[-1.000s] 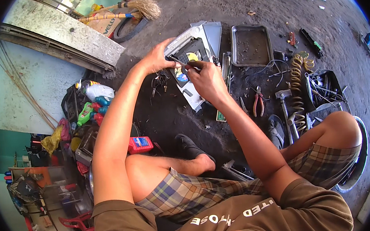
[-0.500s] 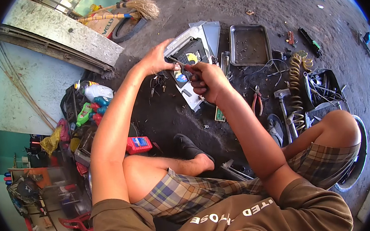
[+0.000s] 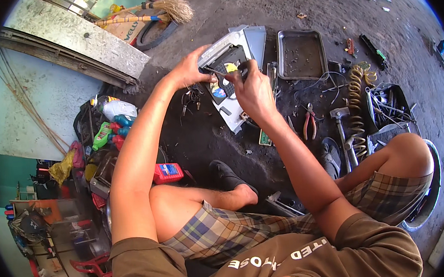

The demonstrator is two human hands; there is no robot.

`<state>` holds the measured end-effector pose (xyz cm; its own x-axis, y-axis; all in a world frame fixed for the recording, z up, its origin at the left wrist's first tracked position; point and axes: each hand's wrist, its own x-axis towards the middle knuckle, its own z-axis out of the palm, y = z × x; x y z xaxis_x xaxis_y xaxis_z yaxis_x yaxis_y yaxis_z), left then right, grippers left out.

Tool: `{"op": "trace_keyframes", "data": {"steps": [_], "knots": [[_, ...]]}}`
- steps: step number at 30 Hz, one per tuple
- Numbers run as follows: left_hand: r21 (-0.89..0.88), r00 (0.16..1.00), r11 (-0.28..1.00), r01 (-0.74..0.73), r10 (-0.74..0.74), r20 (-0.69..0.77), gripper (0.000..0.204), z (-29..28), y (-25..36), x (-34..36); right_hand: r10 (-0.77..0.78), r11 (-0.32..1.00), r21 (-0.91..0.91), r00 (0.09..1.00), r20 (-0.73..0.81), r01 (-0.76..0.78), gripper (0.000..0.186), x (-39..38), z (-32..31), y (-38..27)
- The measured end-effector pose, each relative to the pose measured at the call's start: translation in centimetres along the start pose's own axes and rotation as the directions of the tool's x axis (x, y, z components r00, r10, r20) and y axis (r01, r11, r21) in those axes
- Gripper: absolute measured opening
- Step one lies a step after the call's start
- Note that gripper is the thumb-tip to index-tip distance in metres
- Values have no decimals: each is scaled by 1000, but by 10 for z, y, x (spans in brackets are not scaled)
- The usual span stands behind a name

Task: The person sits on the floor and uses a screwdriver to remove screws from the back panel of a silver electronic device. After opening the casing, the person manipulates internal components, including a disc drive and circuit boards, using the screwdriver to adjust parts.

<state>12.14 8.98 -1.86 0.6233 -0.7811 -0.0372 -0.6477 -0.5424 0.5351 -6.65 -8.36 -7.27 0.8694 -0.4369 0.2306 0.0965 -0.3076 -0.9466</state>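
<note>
A silver metal electronics casing (image 3: 228,108) with a black inner part and yellow and blue labels rests on the dark ground in front of me. My left hand (image 3: 191,72) grips its left edge, the thumb near the inner part. In my right hand (image 3: 253,89), the fingers are wrapped round the handle of a screwdriver (image 3: 217,72). Its thin shaft points left into the casing, close to my left thumb. Most of the handle is hidden by my fingers, and the exact spot where the tip touches cannot be made out. A green circuit board (image 3: 265,138) lies below the casing.
Right of the casing is a metal tray (image 3: 323,50) with small parts. Pliers (image 3: 310,121), a hammer (image 3: 340,123), a coiled hose (image 3: 356,111) and a tool box (image 3: 372,117) lie farther right. Bottles (image 3: 116,109) crowd the left, with a red bottle (image 3: 167,173) by my knee.
My right hand has rotated round the screwdriver, its back now turned more upward and its knuckles higher. My left hand stays on the casing, which has hardly moved.
</note>
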Motion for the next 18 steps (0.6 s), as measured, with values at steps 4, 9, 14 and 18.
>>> {"op": "trace_keyframes", "data": {"steps": [4,9,14,18], "knots": [[-2,1000,1000,-24,24,-16,120,-3,-4,1,-245,966,78,969,-32,247,22,1,3,8],[14,999,999,-30,30,-24,122,-3,-6,-2,29,989,150,998,-64,-19,19,-14,2,-21],[-3,1000,1000,13,-14,-15,122,-6,-5,0,-176,981,61,979,-101,182,27,-13,9,-2],[43,999,999,-15,16,-37,121,-3,-6,-1,146,985,96,988,-46,-142,21,-12,3,-13]]}}
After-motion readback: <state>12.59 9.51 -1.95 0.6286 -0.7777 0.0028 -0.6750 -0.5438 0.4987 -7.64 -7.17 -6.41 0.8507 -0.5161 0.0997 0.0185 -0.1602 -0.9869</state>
